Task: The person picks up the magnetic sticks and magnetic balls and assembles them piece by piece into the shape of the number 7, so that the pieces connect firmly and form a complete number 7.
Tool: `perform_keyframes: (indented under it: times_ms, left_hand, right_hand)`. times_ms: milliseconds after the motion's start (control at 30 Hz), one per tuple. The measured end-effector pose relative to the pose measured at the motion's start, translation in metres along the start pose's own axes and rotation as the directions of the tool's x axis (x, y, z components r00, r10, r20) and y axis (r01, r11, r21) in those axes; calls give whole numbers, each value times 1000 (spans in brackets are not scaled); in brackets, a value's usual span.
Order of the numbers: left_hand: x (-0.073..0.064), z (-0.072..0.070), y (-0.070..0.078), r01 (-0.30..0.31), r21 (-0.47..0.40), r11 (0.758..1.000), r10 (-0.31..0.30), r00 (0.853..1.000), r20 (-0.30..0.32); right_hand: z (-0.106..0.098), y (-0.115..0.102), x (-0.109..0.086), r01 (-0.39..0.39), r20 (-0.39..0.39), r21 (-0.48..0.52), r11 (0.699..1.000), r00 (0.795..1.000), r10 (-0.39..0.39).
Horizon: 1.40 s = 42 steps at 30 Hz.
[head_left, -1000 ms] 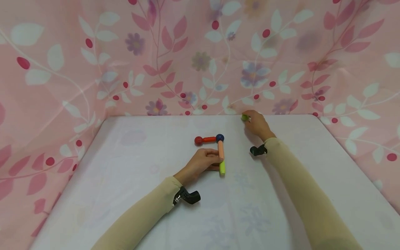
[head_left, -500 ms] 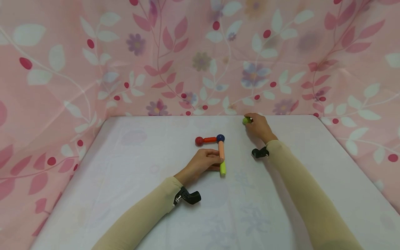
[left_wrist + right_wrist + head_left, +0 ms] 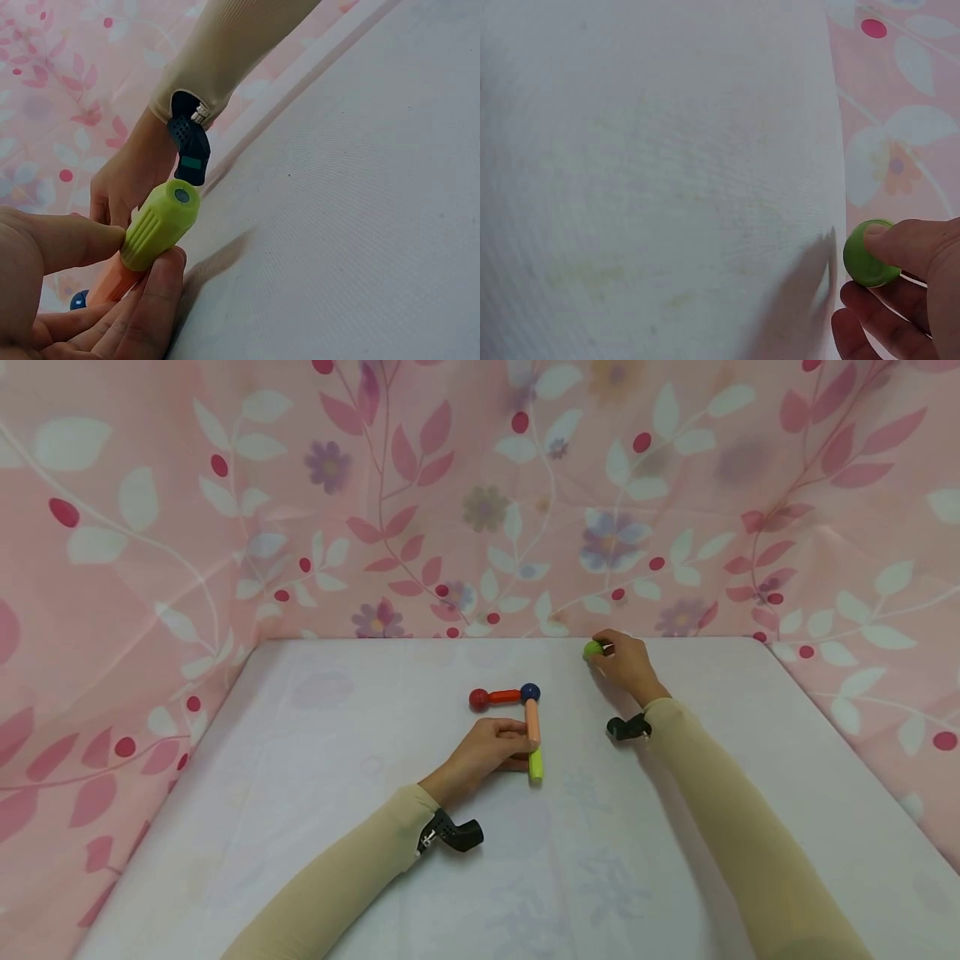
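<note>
My left hand point(image 3: 487, 747) pinches a yellow-green magnetic rod point(image 3: 161, 225) between thumb and fingers. The rod joins end to end with a salmon-orange rod point(image 3: 532, 720), whose far end meets a dark blue ball point(image 3: 530, 693). From that ball a red rod point(image 3: 505, 697) runs left to a red ball point(image 3: 478, 699). Near the table's back edge, my right hand point(image 3: 626, 664) pinches a green ball point(image 3: 870, 253) between thumb and fingers. In the left wrist view the yellow-green rod's free end faces the camera, showing a round metal disc. The left fingers partly cover where the two rods meet.
A white cloth with faint prints covers the table point(image 3: 337, 843). Pink floral fabric point(image 3: 480, 510) hangs behind the back edge and along both sides. Black wrist cameras point(image 3: 459, 833) stick out below the beige sleeves.
My right hand has drawn slightly toward me and to the right with the green ball, which now shows more. The left hand and the joined rods stay nearly still.
</note>
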<state>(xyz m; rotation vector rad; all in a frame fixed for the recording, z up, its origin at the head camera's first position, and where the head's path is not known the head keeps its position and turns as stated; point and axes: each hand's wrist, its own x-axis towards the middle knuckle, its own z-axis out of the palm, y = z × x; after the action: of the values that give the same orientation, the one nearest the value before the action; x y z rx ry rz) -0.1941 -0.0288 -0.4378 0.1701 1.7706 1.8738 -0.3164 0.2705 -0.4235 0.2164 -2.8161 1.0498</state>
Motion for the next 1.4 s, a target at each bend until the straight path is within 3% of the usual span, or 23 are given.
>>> perform_keyframes:
  times_ms: [633, 1400]
  left_hand:
    - [-2, 0, 1, 4, -10, 1000, -5, 1000, -6]
    - [-1, 2, -1, -38, -30, 999, 36, 998, -47]
  right_hand:
    - [-11, -15, -10, 1, -76, 105, 994, 997, 7]
    - [-8, -45, -49, 64, -115, 225, 972, 993, -38]
